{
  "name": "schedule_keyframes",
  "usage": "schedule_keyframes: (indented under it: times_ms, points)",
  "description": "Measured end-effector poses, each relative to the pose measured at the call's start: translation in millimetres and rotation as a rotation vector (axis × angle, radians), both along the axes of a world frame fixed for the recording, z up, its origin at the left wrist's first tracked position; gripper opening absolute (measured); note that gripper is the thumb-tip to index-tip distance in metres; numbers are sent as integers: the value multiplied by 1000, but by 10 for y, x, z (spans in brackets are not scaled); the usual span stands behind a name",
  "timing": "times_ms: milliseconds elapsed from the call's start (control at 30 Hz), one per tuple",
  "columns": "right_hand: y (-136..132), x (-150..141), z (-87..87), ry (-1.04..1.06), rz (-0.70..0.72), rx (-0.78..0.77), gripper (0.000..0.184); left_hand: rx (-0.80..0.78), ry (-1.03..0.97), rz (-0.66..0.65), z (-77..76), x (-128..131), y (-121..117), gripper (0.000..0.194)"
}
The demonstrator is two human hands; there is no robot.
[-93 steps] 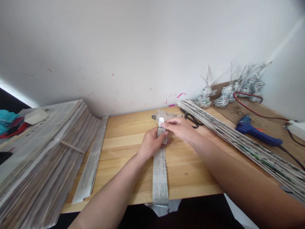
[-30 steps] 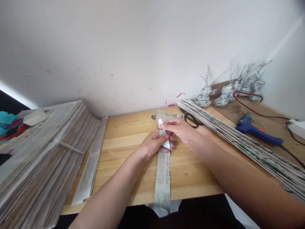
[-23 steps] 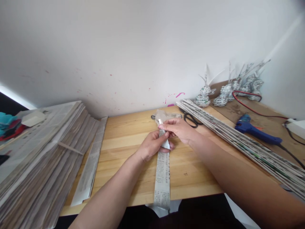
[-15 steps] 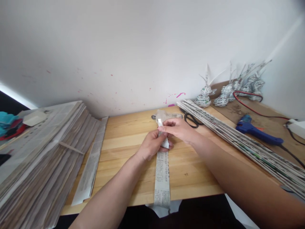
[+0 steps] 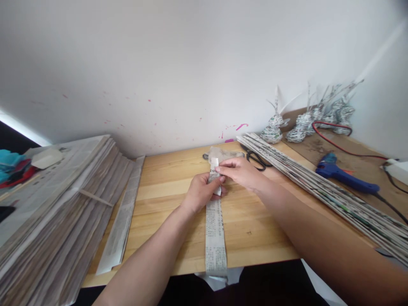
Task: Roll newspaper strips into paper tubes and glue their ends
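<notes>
A long strip of newspaper (image 5: 216,233) runs from the table's front edge, which its near end overhangs, up to both hands. My left hand (image 5: 204,190) is closed on the strip, thumb on top and fingertips showing past its right side. Just beyond it, my right hand (image 5: 237,171) pinches the strip's far end from the right between thumb and forefinger. A narrow pale tip of the paper sticks out past those fingers. Right behind the hands lies a crumpled clear plastic bag (image 5: 218,153), and black-handled scissors (image 5: 257,160) are beside it, partly covered.
Flat paper strips (image 5: 123,221) lie left, beside a tall newspaper stack (image 5: 79,212). Thin rolled paper sticks (image 5: 306,182) stretch along the right. Beyond are a blue glue gun (image 5: 346,176), its cable, and several woven paper figures (image 5: 272,129) near the wall (image 5: 178,76).
Over the last second the strip has shifted slightly left, and my left hand moved a little with it. The far end looks flatter and wider between my fingers. Both hands keep their hold.
</notes>
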State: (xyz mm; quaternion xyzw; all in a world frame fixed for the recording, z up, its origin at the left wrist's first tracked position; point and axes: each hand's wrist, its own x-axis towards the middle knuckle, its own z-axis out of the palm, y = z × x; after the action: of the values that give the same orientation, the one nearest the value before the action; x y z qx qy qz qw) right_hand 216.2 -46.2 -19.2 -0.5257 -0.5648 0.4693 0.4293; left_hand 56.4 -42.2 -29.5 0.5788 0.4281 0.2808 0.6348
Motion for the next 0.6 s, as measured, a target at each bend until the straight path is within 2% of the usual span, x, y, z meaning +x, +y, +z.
schedule_keyframes:
  times_ms: [167, 500, 600]
  points:
    - [6, -22, -2, 104, 9, -38, 26, -26, -20, -2, 23, 14, -9, 35]
    - [15, -5, -41, 7, 5, -2, 29, -74, -50, 49, 20, 16, -7, 32]
    - [16, -6, -27, 21, -48, 12, 32, -66, -30, 53, 8, 11, -4, 35]
